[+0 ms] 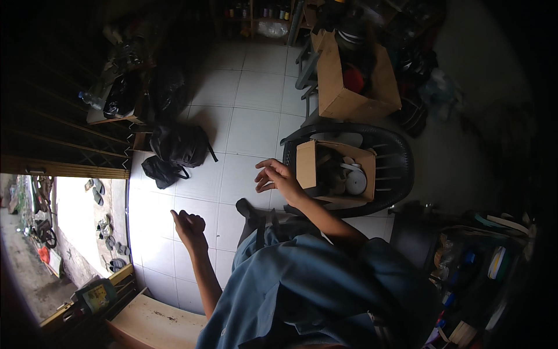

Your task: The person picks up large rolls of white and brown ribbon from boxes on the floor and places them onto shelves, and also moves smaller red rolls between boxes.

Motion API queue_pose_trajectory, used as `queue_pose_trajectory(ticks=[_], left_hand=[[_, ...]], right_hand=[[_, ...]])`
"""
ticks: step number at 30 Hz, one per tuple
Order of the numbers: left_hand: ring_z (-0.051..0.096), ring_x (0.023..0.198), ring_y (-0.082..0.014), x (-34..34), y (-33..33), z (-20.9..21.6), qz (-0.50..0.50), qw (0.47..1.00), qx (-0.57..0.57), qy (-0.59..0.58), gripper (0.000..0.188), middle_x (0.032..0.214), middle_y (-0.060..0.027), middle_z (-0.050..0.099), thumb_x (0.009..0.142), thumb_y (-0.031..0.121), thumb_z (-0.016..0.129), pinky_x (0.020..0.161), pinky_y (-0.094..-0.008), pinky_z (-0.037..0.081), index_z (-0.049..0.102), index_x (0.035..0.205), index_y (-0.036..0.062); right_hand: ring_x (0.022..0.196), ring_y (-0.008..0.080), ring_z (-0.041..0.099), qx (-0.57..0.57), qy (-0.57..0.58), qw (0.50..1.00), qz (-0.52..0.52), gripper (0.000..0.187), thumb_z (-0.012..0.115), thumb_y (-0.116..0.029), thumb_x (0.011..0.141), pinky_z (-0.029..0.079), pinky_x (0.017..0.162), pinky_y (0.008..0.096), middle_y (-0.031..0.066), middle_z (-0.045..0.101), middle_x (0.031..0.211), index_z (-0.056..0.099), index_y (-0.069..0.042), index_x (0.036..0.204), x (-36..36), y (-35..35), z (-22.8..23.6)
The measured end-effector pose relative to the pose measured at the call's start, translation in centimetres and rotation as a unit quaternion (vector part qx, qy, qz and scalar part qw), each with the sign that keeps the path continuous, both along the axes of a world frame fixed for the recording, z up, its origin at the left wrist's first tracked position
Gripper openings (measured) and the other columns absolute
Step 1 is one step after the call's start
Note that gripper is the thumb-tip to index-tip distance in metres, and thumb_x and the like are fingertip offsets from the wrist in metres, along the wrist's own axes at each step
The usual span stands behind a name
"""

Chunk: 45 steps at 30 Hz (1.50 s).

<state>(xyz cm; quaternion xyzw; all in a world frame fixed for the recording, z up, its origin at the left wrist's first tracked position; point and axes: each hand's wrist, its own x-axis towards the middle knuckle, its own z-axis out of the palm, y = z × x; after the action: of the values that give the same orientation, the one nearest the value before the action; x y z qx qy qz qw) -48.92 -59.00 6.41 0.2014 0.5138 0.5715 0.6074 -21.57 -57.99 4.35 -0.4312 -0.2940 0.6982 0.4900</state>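
Note:
My left hand [190,228] hovers over the white tiled floor on the left, most fingers curled in and one digit sticking out. No object shows in it. My right hand [278,181] is further forward and to the right, its fingers loosely bent and apart, holding nothing. Close to its right, an open cardboard box [307,166] sits on a dark plastic chair [401,166] with a slatted back. Inside that box lie a white round roll [356,182] and some dark things I cannot make out.
A larger open cardboard box [332,81] stands behind the chair. Black bags [179,144] lie on the floor at the left. A wooden bench [154,323] is at the lower left, near a doorway with several sandals [107,227] outside. Cluttered shelves [459,262] line the right.

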Motion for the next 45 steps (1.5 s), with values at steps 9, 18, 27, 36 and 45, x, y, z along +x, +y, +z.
queue_pose_trajectory(ticks=[9,18,27,36,45], left_hand=[[0.028,0.050,-0.0047,-0.5,15.3,-0.7,-0.169,0.982,0.055,0.061,0.011,0.065,0.0037,0.035,0.097,0.017,0.043,0.046,-0.0207,0.024,0.049,0.099,0.0082],[0.045,0.064,-0.0081,10.4,27.5,-1.5,-0.321,0.940,0.115,0.010,0.007,0.085,-0.0026,0.050,0.092,0.003,0.045,0.055,-0.0228,0.037,0.048,0.093,0.0086],[0.053,0.067,-0.0121,22.5,39.0,-1.3,-0.337,0.939,0.056,-0.027,0.006,0.088,-0.0070,0.054,0.090,0.002,0.047,0.058,-0.0242,0.043,0.048,0.092,0.0079],[0.054,0.072,-0.0176,34.9,49.6,-2.9,-0.458,0.888,0.035,0.007,0.026,0.095,-0.0107,0.054,0.092,0.023,0.048,0.066,-0.0288,0.044,0.050,0.108,0.0028],[0.061,0.081,-0.0200,48.8,61.0,-2.7,-0.603,0.797,0.031,0.012,0.043,0.101,-0.0141,0.060,0.096,0.035,0.043,0.070,-0.0297,0.048,0.049,0.117,-0.0018]], right_hand=[[0.086,0.0246,0.064,-0.007,-0.039,0.988,-0.147,0.021,0.047,-0.009,0.092,0.056,0.073,0.0347,0.0135,0.057,0.108,0.050,0.000,0.110,-0.4,6.2,0.5],[0.083,0.0236,0.065,-0.063,0.008,0.949,-0.309,0.024,0.051,-0.016,0.091,0.056,0.069,0.0330,0.0129,0.060,0.102,0.051,0.000,0.110,8.0,13.5,-3.0],[0.082,0.0252,0.065,-0.015,-0.015,0.944,-0.330,0.025,0.051,-0.021,0.093,0.056,0.070,0.0365,0.0130,0.060,0.099,0.051,-0.001,0.107,20.5,26.0,-0.9],[0.083,0.0260,0.064,0.005,-0.001,0.900,-0.435,0.037,0.048,-0.031,0.093,0.055,0.071,0.0360,0.0181,0.059,0.104,0.047,0.001,0.113,28.6,30.4,-2.3],[0.090,0.0274,0.062,-0.012,-0.023,0.840,-0.542,0.047,0.045,-0.038,0.094,0.056,0.071,0.0378,0.0179,0.057,0.107,0.045,0.002,0.119,36.0,38.0,-0.8]])
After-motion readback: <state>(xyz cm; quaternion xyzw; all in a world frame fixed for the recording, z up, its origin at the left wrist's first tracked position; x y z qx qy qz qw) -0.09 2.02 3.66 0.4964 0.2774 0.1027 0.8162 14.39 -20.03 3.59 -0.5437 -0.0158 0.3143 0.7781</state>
